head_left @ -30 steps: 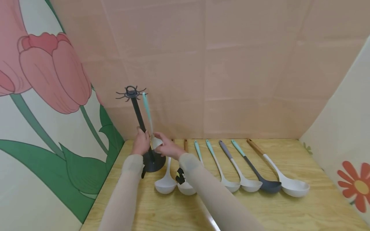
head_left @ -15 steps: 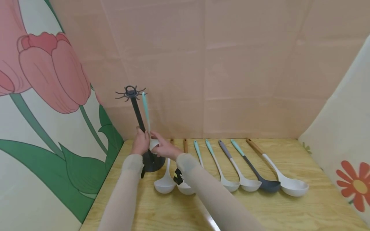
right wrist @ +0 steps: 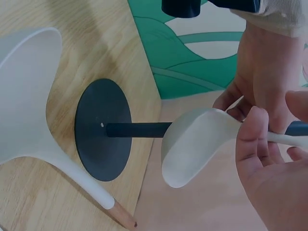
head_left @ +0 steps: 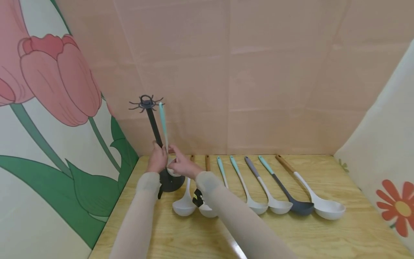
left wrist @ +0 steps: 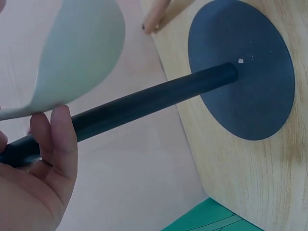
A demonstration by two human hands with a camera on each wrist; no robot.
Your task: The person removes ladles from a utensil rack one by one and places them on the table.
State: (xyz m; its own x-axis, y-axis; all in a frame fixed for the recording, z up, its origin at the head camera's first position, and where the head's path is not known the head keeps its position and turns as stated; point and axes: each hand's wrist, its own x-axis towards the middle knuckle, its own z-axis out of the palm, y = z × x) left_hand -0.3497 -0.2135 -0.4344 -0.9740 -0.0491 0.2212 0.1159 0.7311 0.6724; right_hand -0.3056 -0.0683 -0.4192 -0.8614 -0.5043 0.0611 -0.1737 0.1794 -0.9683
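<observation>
A black utensil stand (head_left: 152, 124) rises at the left of the table, a ring of hooks round its top. My left hand (head_left: 157, 159) grips its pole midway up. Close beside the pole a white ladle with a turquoise handle (head_left: 163, 120) stands upright, bowl down, its handle end right at one hook. My right hand (head_left: 185, 166) pinches this ladle at the neck, partly covering the bowl in the head view. In the right wrist view the bowl (right wrist: 197, 144) shows above the round base (right wrist: 103, 154). Left fingertips (left wrist: 62, 113) touch the ladle's neck in the left wrist view.
Several ladles lie in a row on the wooden table (head_left: 258, 237), handles towards the back wall: a white one (head_left: 184, 207) nearest the stand, a dark-bowled one (head_left: 302, 208), and a large white one (head_left: 331, 210) at the right end. A tulip-patterned wall (head_left: 61, 82) borders the left.
The held ladle's bowl has shifted slightly left towards the pole and turned, with my right hand following it. My left hand stays on the pole.
</observation>
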